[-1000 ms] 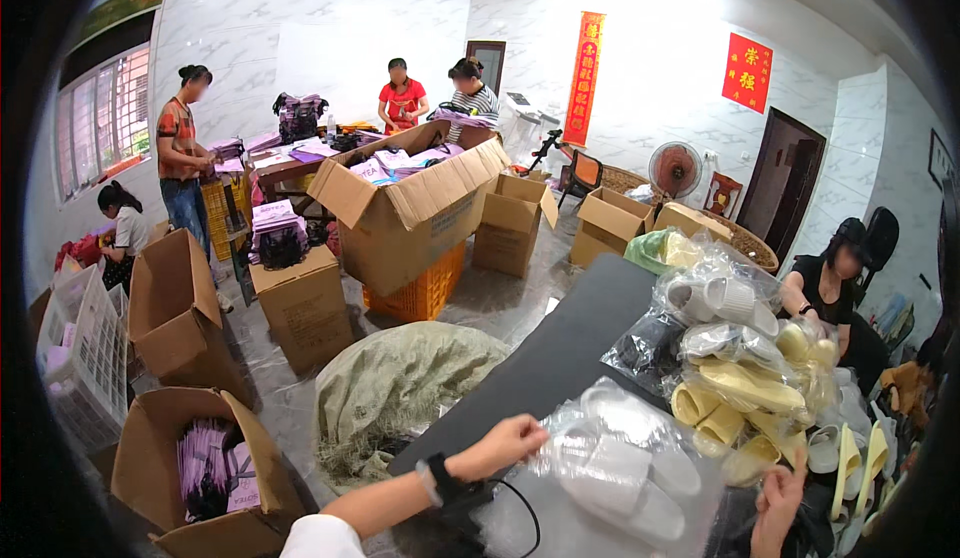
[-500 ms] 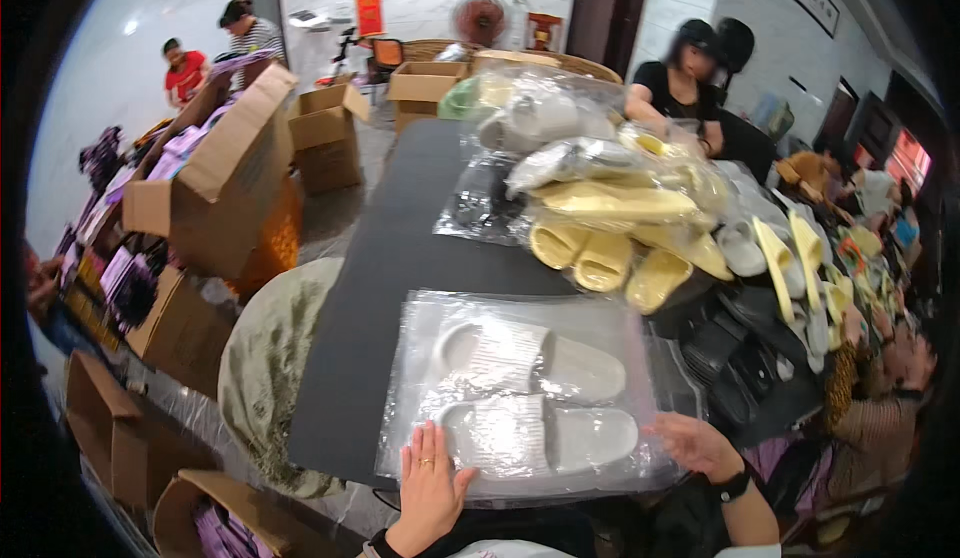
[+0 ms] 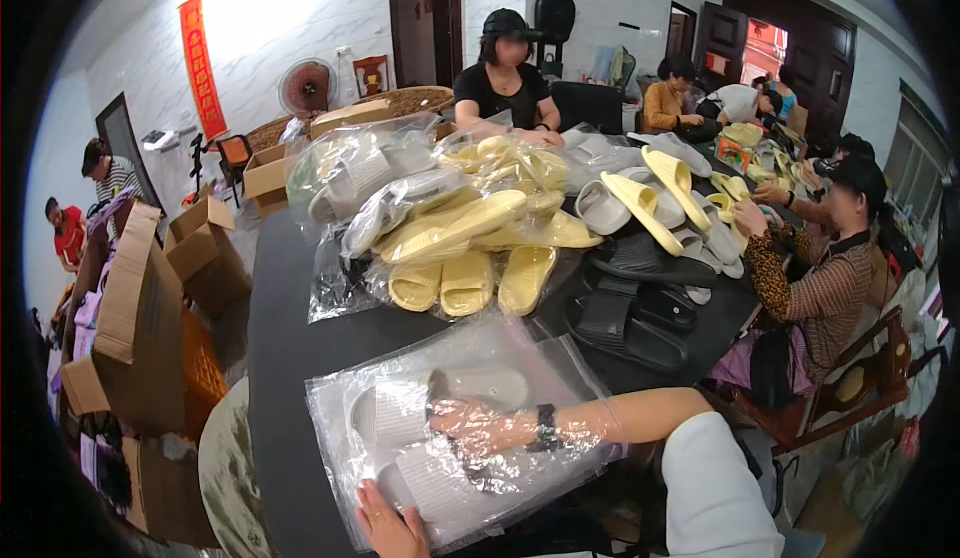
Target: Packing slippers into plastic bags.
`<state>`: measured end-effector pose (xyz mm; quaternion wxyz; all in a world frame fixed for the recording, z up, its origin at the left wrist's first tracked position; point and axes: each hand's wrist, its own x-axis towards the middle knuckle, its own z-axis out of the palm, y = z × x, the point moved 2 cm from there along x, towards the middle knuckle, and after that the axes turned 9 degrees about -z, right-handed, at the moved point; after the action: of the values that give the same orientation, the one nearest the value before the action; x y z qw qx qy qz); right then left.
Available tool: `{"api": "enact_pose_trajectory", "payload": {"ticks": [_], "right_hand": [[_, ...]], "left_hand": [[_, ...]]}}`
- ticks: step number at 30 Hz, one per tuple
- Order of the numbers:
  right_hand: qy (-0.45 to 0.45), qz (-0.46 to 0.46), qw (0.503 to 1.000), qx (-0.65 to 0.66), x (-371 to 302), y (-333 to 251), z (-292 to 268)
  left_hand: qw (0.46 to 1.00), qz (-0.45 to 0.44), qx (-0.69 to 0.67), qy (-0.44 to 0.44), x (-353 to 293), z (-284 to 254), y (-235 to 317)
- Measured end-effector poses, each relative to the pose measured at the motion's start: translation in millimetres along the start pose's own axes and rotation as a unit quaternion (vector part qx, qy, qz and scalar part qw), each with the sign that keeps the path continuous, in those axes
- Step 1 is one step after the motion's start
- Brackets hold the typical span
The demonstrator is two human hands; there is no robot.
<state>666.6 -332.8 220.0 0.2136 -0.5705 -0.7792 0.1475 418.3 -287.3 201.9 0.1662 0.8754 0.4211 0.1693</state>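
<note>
A clear plastic bag [image 3: 345, 398] lies on the dark table close in front of me, with a pair of light grey ribbed slippers [image 3: 390, 416] inside. My right hand [image 3: 475, 426] reaches in from the bag's right side, its wrist and dark wristband also under the plastic. It rests on or against the slippers; glare and film blur its fingers. My left hand [image 3: 388, 520], fingers spread, presses on the bag's near left edge beside the nearer slipper.
Beyond the bag is a heap of bagged yellow slippers [image 3: 455, 228] and grey ones. Black slippers [image 3: 625, 328] lie to the right. A co-worker [image 3: 505, 83] sits across the table, others along the right. Cardboard boxes [image 3: 125, 318] stand on the left, near a covered round stool [image 3: 228, 468].
My right hand has gone from the bag's right edge into the bag, over the slippers. My left hand stays at the near left edge. The view has swung to the right.
</note>
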Motion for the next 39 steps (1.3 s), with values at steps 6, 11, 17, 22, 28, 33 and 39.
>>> {"api": "enact_pose_trajectory", "payload": {"ticks": [6,11,17,22,28,33,39], "right_hand": [[-0.006,0.097,0.995,0.004,-2,7,-3],[0.164,-0.025,0.984,-0.066,-118,59,-9],[0.052,0.254,0.908,-0.330,-199,-10,-133],[0.244,0.303,0.773,-0.501,-172,-81,-219],[0.314,0.062,0.935,-0.150,-51,-118,-152],[0.004,0.047,0.997,0.060,3,-91,-4],[0.084,0.232,0.968,-0.035,-71,0,-28]], "left_hand": [[0.999,0.001,0.051,-0.017,1,8,-2],[0.994,-0.004,0.103,-0.021,1,-6,13],[0.994,-0.003,0.104,-0.029,3,-4,16],[0.988,-0.006,0.152,-0.015,-1,-7,15],[0.991,-0.005,0.135,0.003,-1,-7,15],[0.999,0.015,0.044,0.025,-1,14,-3],[0.993,-0.003,0.118,0.017,4,-4,19]]}}
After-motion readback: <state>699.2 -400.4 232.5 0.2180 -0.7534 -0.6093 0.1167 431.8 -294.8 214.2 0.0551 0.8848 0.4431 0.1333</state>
